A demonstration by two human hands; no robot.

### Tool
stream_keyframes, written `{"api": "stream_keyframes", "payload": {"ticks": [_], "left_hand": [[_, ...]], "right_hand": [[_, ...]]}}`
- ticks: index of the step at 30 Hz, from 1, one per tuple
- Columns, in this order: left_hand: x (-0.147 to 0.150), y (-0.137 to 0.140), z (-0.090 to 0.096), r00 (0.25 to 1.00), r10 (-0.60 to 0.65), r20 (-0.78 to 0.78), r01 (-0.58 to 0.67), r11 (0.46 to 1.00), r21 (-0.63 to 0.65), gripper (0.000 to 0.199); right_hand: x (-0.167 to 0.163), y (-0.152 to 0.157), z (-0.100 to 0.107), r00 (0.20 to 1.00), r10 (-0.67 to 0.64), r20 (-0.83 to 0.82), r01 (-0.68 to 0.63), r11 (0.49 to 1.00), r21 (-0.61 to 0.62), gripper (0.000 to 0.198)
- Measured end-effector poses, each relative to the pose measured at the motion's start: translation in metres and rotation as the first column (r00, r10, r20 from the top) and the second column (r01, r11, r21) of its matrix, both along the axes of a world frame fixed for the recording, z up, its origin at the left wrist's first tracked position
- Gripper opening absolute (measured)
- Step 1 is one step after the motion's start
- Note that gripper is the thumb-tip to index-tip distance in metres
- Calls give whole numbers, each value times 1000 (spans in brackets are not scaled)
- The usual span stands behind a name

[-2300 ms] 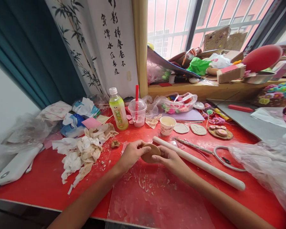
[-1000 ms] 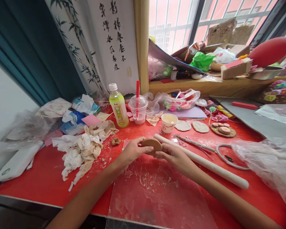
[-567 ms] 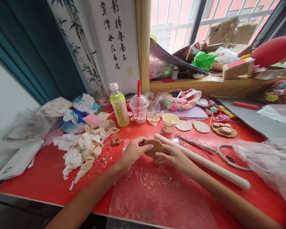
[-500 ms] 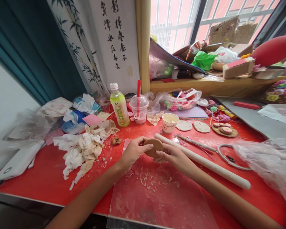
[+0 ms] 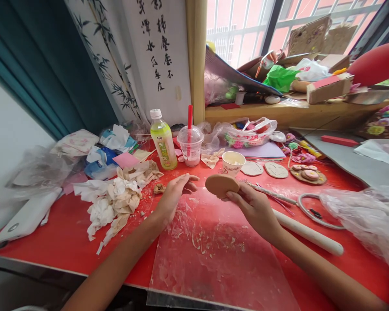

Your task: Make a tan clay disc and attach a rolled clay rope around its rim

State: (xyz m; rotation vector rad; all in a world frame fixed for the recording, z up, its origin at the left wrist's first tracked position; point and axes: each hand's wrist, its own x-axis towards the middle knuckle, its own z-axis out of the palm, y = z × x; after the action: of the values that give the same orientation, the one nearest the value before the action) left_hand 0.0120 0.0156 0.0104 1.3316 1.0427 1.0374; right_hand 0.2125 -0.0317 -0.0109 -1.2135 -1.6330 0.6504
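A flat brown clay disc [image 5: 221, 185] is pinched at its right edge by my right hand [image 5: 251, 207], held up above a clear plastic sheet [image 5: 220, 268] marked with clay smears. To its left, my left hand [image 5: 176, 194] holds nothing, its fingers apart and pointing toward the disc without touching it. A pale rolling pin [image 5: 311, 233] lies partly behind my right wrist. Just beyond the disc stands a paper cup [image 5: 233, 163] with pale contents.
Two grey clay discs [image 5: 252, 168] and a decorated clay piece [image 5: 308, 173] lie at the back right. A green drink bottle [image 5: 164, 142] and a plastic cup with a red straw [image 5: 190, 144] stand behind. Crumpled tissues [image 5: 116, 198] lie left, a plastic bag [image 5: 366, 216] right.
My left hand has let go of the clay disc and drawn slightly left. The right hand has lifted the disc up and to the right, showing more of its face.
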Motion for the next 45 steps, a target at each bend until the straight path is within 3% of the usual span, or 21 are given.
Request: {"api": "stream_keyframes", "payload": {"ticks": [2, 5, 7, 9, 12, 14, 16, 18, 20, 22, 23, 24, 26, 27, 28, 29, 30, 32, 35, 41, 45], "left_hand": [[-1, -3, 2, 983, -144, -111, 157, 980, 123, 35], [-6, -8, 7, 903, -287, -319, 397, 842, 365, 34], [-9, -10, 10, 865, -333, -375, 488, 732, 476, 37], [-10, -12, 11, 840, -334, -428, 539, 606, 585, 47], [-5, -15, 8, 854, -71, -515, 503, 364, 784, 65], [-2, -17, 4, 859, 150, -490, 459, 200, 866, 54], [-2, -18, 1, 846, 264, -464, 466, 59, 883, 36], [-7, -19, 0, 826, 327, -459, 501, -54, 864, 31], [-11, -18, 0, 806, 368, -464, 535, -116, 837, 32], [-12, -17, 1, 812, 336, -477, 526, -68, 848, 32], [-11, -17, 2, 824, 276, -494, 508, 25, 861, 31], [-9, -16, 2, 835, 185, -518, 490, 180, 853, 31], [-4, -14, 4, 843, -60, -535, 465, 582, 667, 32], [-3, -12, 4, 842, -186, -507, 458, 742, 489, 34], [-1, -11, 5, 840, -295, -456, 458, 837, 301, 36], [0, -9, 5, 837, -384, -391, 467, 873, 143, 38], [1, -7, 5, 834, -451, -318, 486, 873, 36, 38], [1, -4, 3, 832, -520, -193, 517, 853, -68, 40], [2, -2, -1, 857, -494, -145, 486, 870, -89, 35], [5, -4, -4, 900, -429, -80, 421, 902, -96, 40], [6, -4, -8, 905, -415, -94, 407, 908, -99, 40]], "right_hand": [[6, -2, 3, 968, -88, 236, 20, 960, 279, 17], [17, -4, 11, 900, -119, 419, -184, 768, 613, 34], [24, -4, 16, 869, -140, 474, -260, 687, 679, 46], [28, -4, 19, 858, -159, 488, -265, 677, 686, 52], [32, -3, 19, 861, -164, 482, -264, 665, 699, 53], [32, -3, 18, 845, -152, 514, -317, 631, 708, 53], [32, -3, 18, 801, -135, 583, -415, 577, 704, 52], [32, -3, 20, 760, -147, 633, -493, 503, 709, 53], [32, -3, 22, 738, -166, 654, -533, 452, 715, 52], [29, -3, 21, 741, -127, 660, -537, 478, 695, 48], [27, -3, 20, 763, -82, 641, -507, 538, 673, 44], [24, -2, 18, 799, -35, 600, -446, 635, 631, 39], [17, 0, 14, 889, 42, 456, -262, 863, 431, 29], [13, 2, 12, 925, 76, 372, -188, 944, 272, 26], [10, 4, 11, 952, 111, 286, -147, 983, 106, 24], [7, 5, 10, 969, 150, 197, -144, 989, -43, 26], [5, 7, 9, 977, 188, 100, -172, 973, -152, 28], [4, 9, 8, 974, 212, -84, -227, 934, -275, 31], [4, 11, 9, 953, 197, -229, -264, 911, -316, 31], [5, 10, 8, 942, 201, -268, -283, 906, -315, 32], [4, 11, 3, 903, 203, -379, -346, 865, -362, 35]]}}
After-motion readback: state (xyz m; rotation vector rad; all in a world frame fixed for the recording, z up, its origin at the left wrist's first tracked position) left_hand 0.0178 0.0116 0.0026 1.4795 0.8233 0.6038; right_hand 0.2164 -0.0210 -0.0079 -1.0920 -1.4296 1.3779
